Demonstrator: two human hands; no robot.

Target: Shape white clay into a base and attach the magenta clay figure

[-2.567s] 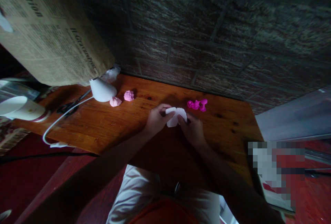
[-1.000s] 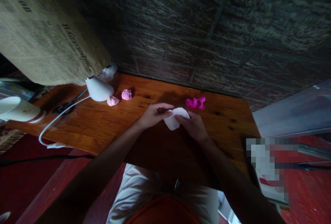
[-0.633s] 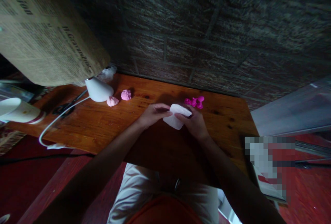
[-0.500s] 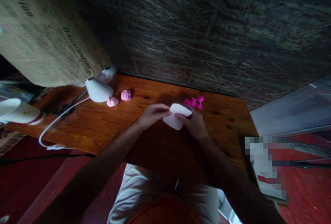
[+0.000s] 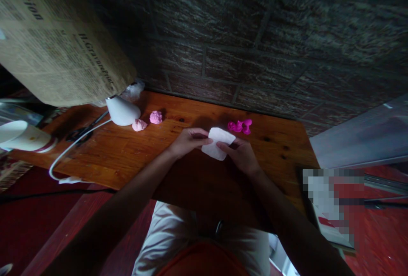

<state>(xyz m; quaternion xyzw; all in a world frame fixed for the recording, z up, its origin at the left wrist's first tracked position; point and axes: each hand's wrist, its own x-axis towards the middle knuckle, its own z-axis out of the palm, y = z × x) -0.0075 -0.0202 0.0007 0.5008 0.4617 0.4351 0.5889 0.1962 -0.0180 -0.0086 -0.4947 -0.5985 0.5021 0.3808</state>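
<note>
A thin, flat white piece (image 5: 218,150), soft-looking with rounded uneven edges, is held up over the wooden table; whether it is clay or paper I cannot tell. My left hand (image 5: 188,142) pinches its left edge between thumb and fingers. On the other side my right hand (image 5: 242,156) grips it, thumb across the front and fingers mostly hidden behind. Just beyond my right hand lie magenta pieces (image 5: 239,126) with rounded, looped shapes. Two pink lumps sit farther left: a bright, crumpled one (image 5: 156,117) and a paler one (image 5: 139,125) beside the lamp base.
A lamp with a white base (image 5: 123,111) and newsprint-patterned shade (image 5: 73,46) stands at the left. Its white cable (image 5: 68,146) loops over the table edge. Near it are dark scissors (image 5: 83,131) and a paper cup (image 5: 27,136). A brick wall (image 5: 239,46) borders the wooden table (image 5: 270,157).
The white piece showed two lobes with a notch on top; now it is one squarish, wider sheet. Both hands shifted slightly and keep their hold. The view swung a little right.
</note>
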